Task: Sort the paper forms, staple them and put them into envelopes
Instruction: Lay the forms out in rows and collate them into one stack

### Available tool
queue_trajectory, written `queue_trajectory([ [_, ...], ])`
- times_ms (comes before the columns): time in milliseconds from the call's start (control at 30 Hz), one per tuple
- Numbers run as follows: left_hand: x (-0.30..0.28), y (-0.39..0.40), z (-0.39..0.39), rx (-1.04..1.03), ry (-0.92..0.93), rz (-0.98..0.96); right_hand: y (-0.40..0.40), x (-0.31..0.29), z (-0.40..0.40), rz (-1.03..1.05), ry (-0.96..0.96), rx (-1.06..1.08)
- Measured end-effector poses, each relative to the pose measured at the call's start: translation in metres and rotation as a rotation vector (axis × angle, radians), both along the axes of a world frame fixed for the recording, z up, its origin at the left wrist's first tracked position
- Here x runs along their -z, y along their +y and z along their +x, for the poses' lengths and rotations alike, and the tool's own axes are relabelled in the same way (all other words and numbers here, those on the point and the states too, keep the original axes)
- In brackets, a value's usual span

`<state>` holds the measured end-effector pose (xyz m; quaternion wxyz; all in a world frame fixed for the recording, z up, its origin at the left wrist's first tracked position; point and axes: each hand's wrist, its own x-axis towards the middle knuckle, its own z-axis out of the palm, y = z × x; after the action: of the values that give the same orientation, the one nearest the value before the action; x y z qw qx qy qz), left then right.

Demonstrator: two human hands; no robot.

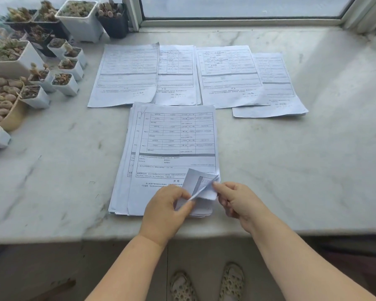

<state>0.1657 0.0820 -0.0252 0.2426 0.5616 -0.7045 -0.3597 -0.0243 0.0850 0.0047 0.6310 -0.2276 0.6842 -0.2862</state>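
Observation:
A thick stack of printed paper forms point(172, 144) lies near the front edge of the marble sill. My left hand point(165, 211) rests on its lower part, thumb and fingers pinching the turned-up bottom right corner of the top sheets point(201, 184). My right hand point(237, 202) pinches the same lifted corner from the right. Behind the stack lie sorted forms: a left pile point(126, 74), a second pile point(176, 77), a third pile point(228, 74) and a right pile point(276, 85), partly overlapping each other.
Several small pots with succulents point(65, 83) crowd the sill's left side, with bigger planters point(80, 18) at the back left. A window frame point(237, 21) runs along the back. The marble sill point(313, 159) ends just under my wrists.

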Motion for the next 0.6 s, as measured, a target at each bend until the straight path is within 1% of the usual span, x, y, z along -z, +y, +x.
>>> queue_trajectory([
  [67,-0.001,-0.002,-0.001,-0.079,0.092,0.067,-0.008,-0.006,-0.002,0.002,-0.001,0.015],
  [167,-0.004,-0.003,0.001,-0.134,0.173,0.107,-0.02,-0.013,-0.007,0.094,-0.042,0.034],
  [267,-0.008,-0.005,0.001,-0.204,0.247,0.151,-0.028,-0.019,-0.008,0.167,-0.067,-0.028],
  [333,-0.01,-0.005,0.003,-0.203,0.288,0.198,-0.032,-0.019,-0.006,0.196,-0.078,-0.054],
  [433,-0.017,-0.005,0.007,-0.167,0.415,0.362,-0.037,-0.016,-0.001,0.214,-0.069,-0.071],
  [500,-0.02,-0.005,0.01,-0.089,0.425,0.425,-0.035,-0.017,0.007,0.177,0.003,-0.138],
  [533,-0.021,-0.004,0.011,-0.057,0.411,0.442,-0.033,-0.018,0.012,0.137,0.073,-0.189],
  [600,-0.028,-0.006,0.012,-0.063,0.41,0.428,-0.031,-0.018,0.017,0.037,0.245,-0.228],
])
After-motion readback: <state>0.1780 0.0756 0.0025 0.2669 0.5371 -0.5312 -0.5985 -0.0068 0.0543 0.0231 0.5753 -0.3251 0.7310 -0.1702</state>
